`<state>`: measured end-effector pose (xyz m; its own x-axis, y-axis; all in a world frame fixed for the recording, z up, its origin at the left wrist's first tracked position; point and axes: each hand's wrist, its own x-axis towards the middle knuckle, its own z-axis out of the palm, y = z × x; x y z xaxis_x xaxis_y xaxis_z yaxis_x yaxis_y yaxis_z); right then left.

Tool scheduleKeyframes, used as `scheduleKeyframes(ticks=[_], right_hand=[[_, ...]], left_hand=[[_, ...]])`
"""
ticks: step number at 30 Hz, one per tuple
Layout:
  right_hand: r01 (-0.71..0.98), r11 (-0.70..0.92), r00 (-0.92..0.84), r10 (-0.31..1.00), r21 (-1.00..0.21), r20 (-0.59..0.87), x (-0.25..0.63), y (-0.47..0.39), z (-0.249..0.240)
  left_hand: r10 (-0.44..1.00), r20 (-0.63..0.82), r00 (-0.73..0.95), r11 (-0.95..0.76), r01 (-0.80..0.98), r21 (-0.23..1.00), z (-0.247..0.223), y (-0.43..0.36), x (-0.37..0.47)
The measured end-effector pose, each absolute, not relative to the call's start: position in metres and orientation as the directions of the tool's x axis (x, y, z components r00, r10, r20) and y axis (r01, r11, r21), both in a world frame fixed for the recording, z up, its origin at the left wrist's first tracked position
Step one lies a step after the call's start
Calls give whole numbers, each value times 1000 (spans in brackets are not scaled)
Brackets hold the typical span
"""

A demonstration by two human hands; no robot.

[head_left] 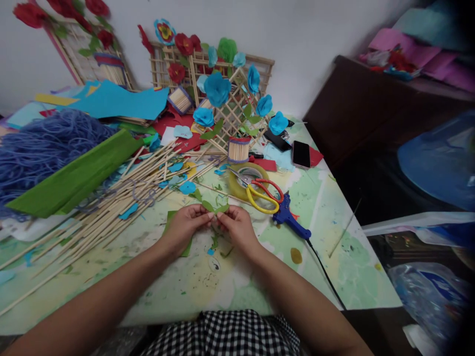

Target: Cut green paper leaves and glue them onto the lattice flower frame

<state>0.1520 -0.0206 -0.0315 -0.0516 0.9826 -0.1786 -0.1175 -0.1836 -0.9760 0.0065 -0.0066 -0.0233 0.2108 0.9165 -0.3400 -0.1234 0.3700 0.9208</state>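
While a green leaf piece (208, 205) is held in front of the roll of tape (233, 185), it is grasped from both sides: one side is pinched between thumb and fingers by the left hand (182, 228), the other is pinched likewise by the right hand (239, 227). The thumb tips are set close together above the worktop (260, 291). A sheet of green paper (185, 248) is partly covered by the left hand, in front and to the left of the roll.

Across the roll of tape, scissors (249, 190) with red and yellow handles are laid; to its right and nearer the viewer, a blue glue gun (287, 216) is placed just beside them. To the left of the roll, thin sticks (122, 210) are spread in a loose bundle, beyond which a folded green strip (77, 173) and purple yarn (55, 138) are seen. Behind the roll, blue paper flowers (217, 89) are mounted on a wooden lattice (237, 111). Beyond it to the right, a phone (301, 154) is laid flat.
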Motion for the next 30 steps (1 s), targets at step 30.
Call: scheduleKeyframes(ticks=[30], right_hand=[[64,-119,-128,984,-991,-127,166,-15,-17]], left_hand=[[715,-524,462,592,-1,806,-11,-9,2]])
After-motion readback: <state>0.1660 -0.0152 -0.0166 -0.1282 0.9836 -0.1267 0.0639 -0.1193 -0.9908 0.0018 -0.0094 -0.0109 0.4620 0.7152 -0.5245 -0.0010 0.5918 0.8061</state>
